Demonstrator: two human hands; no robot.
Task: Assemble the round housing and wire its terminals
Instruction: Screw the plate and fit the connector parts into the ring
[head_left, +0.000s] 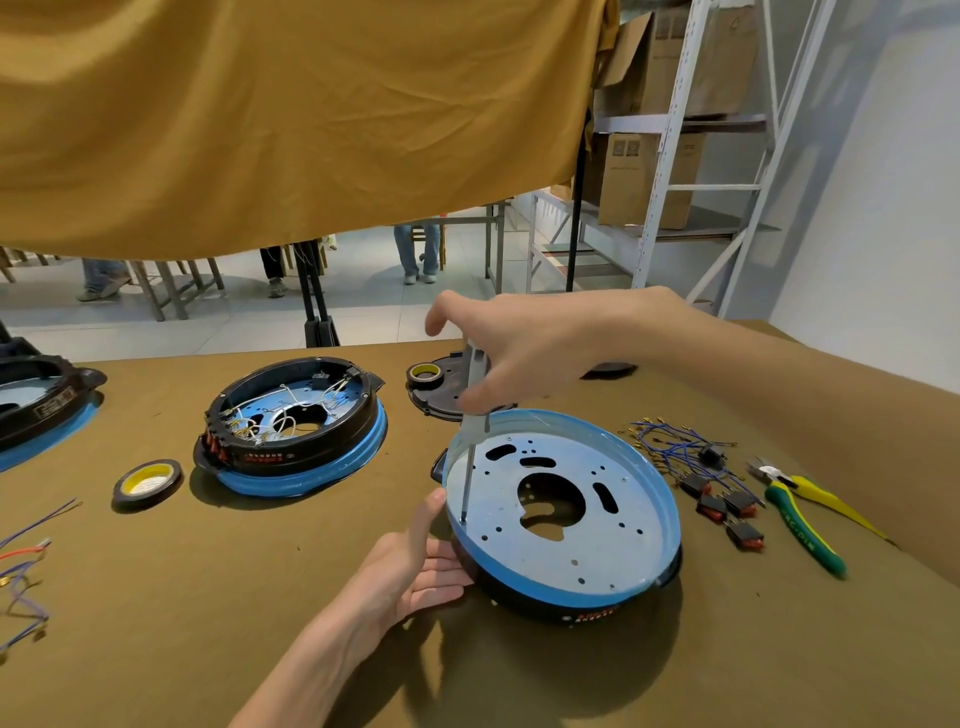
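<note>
A round housing (613, 582) with a blue rim and a perforated metal plate lies tilted on the table in front of me. My left hand (415, 566) rests against its left side, thumb on the rim and straight fingers under the black shell. My right hand (519, 348) grips the clear handle of a screwdriver (470, 467). The shaft stands nearly upright with its tip in a hole at the plate's left edge. Blue wires with terminals (670, 447) and black switches with red rockers (727, 512) lie to the right.
A wired round housing (296, 421) sits at centre left, another (41, 410) at the far left edge. A tape roll (148, 480) lies near it, a second roll (424, 373) on a black cover (441, 400). Green-yellow pliers (800, 514) lie right; loose wires (26, 571) left.
</note>
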